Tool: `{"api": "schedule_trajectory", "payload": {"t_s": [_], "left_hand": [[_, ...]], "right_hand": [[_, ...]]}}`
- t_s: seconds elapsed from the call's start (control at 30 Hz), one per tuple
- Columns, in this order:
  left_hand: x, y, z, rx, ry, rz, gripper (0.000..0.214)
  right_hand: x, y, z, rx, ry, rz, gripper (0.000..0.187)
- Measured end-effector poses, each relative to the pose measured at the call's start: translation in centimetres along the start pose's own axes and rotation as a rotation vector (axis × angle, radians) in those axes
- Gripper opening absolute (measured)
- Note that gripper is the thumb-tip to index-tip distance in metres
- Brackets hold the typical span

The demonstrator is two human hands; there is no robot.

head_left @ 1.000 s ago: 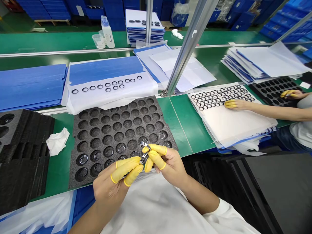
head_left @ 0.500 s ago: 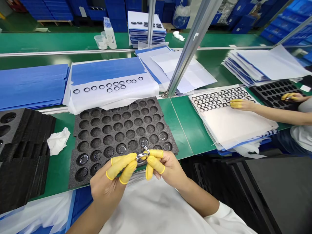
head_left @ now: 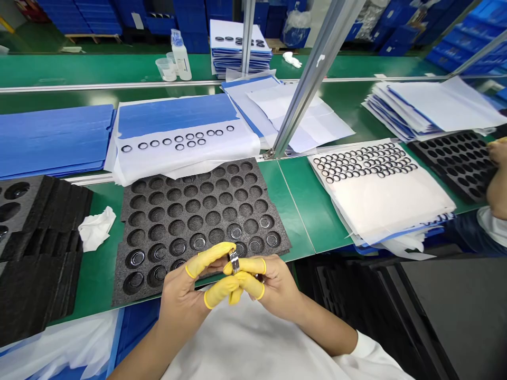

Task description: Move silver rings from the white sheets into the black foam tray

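Note:
Both my hands meet at the near edge of a black foam tray, with yellow finger cots on the fingertips. Between them a shiny metal ring stands on edge. My left hand is closed on it, index finger over its top and thumb below. My right hand is closed too, its fingertips pressed to the ring's side. A small dark glint shows among the right fingers; I cannot tell if it is a second ring. Similar rings sit in several round pockets in the tray's nearer rows.
Rings lie on white paper over blue sheets behind the tray. Stacked black foam trays and a crumpled tissue are at left. A metal post rises behind. To the right, a co-worker's arm reaches by another foam tray.
The ring between my hands has turned from lying tilted to standing on edge, and my fingers have shifted around it. The second ring seen earlier is mostly hidden. The co-worker's hand has left the ring-covered sheet.

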State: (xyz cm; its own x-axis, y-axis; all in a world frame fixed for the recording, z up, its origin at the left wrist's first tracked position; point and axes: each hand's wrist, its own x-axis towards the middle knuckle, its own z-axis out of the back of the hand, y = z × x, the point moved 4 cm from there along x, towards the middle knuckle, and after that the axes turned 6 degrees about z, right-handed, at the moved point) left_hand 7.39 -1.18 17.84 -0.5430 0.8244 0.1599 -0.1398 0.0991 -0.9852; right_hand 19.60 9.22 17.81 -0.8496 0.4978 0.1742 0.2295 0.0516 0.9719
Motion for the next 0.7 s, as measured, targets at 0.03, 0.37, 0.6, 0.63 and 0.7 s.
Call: {"api": "schedule_trajectory", "payload": {"t_s": [0.03, 0.37, 0.6, 0.63, 0.7], "left_hand": [[-0.08, 0.15, 0.02, 0.002, 0.001, 0.014, 0.041], [-0.05, 0.09, 0.02, 0.053, 0.003, 0.063, 0.046], [0.09, -0.46, -0.28, 0.034, 0.008, 0.014, 0.047], [0.10, -0.39, -0.25, 0.039, 0.011, 0.008, 0.048], [0.09, -0.26, -0.15, 0.057, 0.018, -0.016, 0.050]], "right_hand": [[-0.01, 0.00, 0.08, -0.026, -0.004, 0.025, 0.042], [-0.27, 0.12, 0.30, -0.179, -0.025, 0.151, 0.040], [-0.70, -0.55, 0.57, -0.244, -0.063, 0.132, 0.035], [-0.70, -0.51, 0.55, -0.201, -0.054, 0.101, 0.034], [-0.68, -0.42, 0.41, -0.065, 0.000, -0.001, 0.036]]}}
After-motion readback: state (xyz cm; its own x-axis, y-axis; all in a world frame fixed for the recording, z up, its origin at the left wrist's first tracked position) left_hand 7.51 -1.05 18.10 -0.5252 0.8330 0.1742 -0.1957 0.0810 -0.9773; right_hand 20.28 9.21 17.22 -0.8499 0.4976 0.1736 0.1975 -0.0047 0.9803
